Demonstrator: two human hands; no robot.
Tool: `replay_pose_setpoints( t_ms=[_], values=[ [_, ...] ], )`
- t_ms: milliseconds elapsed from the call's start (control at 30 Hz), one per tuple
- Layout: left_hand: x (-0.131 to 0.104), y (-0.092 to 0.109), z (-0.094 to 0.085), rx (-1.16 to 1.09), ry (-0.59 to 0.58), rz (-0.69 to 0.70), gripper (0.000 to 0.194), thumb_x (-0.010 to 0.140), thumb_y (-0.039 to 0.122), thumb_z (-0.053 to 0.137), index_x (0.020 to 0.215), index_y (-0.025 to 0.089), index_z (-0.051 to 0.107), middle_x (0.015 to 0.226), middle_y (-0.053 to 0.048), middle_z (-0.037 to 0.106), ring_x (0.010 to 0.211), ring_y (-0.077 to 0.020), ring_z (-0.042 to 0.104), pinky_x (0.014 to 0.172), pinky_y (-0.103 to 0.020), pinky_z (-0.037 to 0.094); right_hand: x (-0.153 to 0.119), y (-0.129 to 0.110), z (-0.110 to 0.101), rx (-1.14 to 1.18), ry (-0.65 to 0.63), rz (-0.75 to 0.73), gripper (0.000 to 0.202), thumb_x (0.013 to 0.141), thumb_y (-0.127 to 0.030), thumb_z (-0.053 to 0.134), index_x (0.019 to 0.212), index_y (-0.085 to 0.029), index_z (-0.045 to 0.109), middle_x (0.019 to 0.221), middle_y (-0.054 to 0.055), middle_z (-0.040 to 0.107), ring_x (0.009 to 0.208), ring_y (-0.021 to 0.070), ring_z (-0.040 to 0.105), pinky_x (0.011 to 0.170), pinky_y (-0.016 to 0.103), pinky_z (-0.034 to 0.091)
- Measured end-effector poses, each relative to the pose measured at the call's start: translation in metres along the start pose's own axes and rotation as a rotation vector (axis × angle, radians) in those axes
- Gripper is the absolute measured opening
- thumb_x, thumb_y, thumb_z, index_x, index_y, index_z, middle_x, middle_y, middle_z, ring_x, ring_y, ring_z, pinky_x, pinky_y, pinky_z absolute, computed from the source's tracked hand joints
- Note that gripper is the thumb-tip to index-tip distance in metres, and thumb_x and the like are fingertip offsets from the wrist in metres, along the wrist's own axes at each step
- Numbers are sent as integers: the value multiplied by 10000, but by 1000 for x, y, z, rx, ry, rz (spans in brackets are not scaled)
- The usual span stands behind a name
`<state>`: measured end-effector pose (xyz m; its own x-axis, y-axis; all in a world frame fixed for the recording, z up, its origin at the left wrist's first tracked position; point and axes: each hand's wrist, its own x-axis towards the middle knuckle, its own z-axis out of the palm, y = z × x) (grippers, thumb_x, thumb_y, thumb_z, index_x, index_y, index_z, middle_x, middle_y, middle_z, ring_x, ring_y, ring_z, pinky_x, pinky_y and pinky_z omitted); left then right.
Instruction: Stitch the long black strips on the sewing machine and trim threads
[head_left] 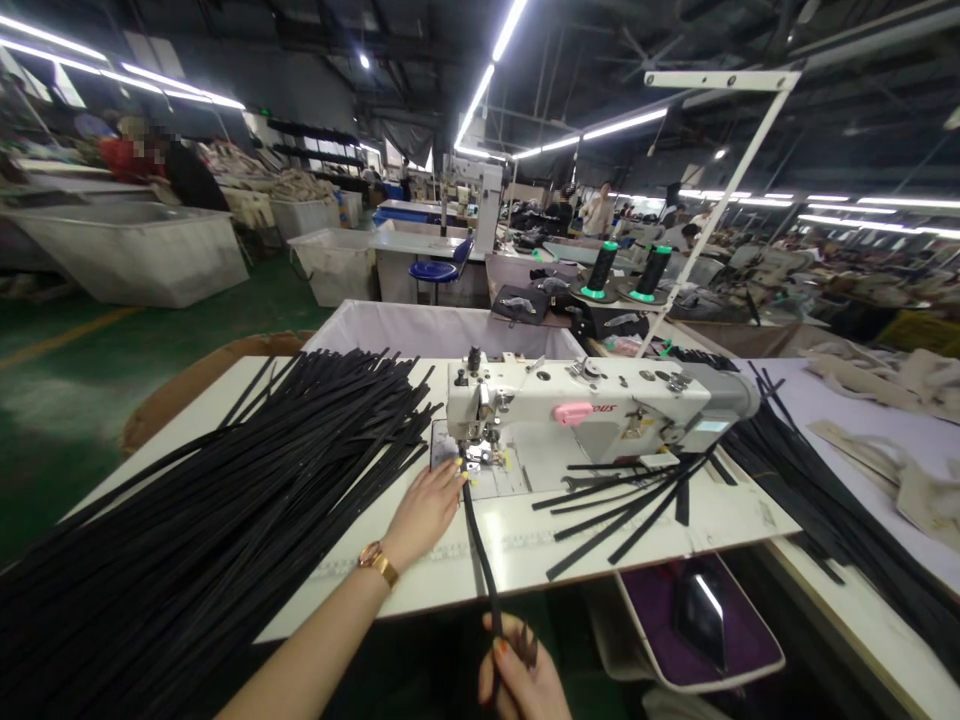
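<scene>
A white sewing machine stands on the pale table, with a black fabric strip running from under its presser foot toward me. Beside the foot, my left hand lies with its fingertips on the far end of the strip, pressing it to the machine bed. Below the table's front edge, my right hand is closed around the near part of the same strip, thumb on top. The strip bends slightly between both hands. What lies under the presser foot is too small to make out.
A large pile of black strips covers the table's left side. More loose strips and a wrench lie right of the needle. Two black thread cones stand behind. A phone rests on a purple tray below.
</scene>
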<state>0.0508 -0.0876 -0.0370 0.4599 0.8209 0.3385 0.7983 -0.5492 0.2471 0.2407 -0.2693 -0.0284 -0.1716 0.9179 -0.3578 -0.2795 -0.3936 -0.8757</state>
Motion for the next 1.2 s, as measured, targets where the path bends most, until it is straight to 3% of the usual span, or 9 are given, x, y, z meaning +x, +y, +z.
replay_pose_setpoints(
  t_ms=[67,233,367,433,567,700,900,1200],
  values=[
    [0,0,-1,-11,-4,-6,389,942,169,437,1300,192,588,1427,-116,535,1347,-294,444,1120,-542,346,10,2,-2,37,36,-43,647,729,-671,674,1124,-174,552,583,-48,602,314,6,177,336,198,113],
    [-7,20,-16,-133,-28,131,328,926,220,503,1227,220,633,1431,-96,522,1382,-313,378,1147,-548,291,17,-27,-17,-270,201,-264,451,798,-506,692,1079,-167,590,626,-39,549,517,106,480,498,230,368],
    [-9,54,-33,-341,-162,278,220,927,347,579,1109,254,661,1140,-53,674,1218,-264,535,1159,-506,262,15,-63,-32,-754,306,-316,211,906,-393,564,940,-202,646,674,8,612,600,159,535,585,276,373],
    [-6,68,-40,-420,-194,275,169,920,384,601,986,246,675,964,-24,690,1029,-224,615,1157,-498,244,15,-76,-35,-884,289,-301,239,922,-379,542,784,-209,640,643,7,615,604,163,541,600,281,351],
    [7,75,-50,-563,-221,209,195,926,377,592,821,231,665,814,8,679,864,-188,619,1144,-485,235,17,-94,-33,-706,82,-338,447,942,-458,505,585,-195,564,579,-6,591,632,154,537,665,275,372],
    [15,65,-64,-671,-232,158,256,949,372,537,785,211,650,812,-6,661,863,-187,593,1115,-435,282,12,-101,-32,-434,-54,-297,386,921,-486,547,736,-169,667,575,-11,615,678,160,559,749,285,400],
    [19,55,-77,-733,-265,126,342,976,418,461,774,196,626,811,-23,636,884,-195,567,1006,-373,388,0,-102,-40,-327,-87,-239,337,908,-472,580,820,-162,679,547,-23,611,608,143,521,707,281,376],
    [29,43,-79,-722,-318,167,326,966,419,493,809,200,678,832,-12,668,858,-184,583,972,-352,402,-15,-103,-66,-367,-31,-245,316,905,-459,588,826,-168,683,542,-21,607,579,139,514,701,293,400]
  ],
)
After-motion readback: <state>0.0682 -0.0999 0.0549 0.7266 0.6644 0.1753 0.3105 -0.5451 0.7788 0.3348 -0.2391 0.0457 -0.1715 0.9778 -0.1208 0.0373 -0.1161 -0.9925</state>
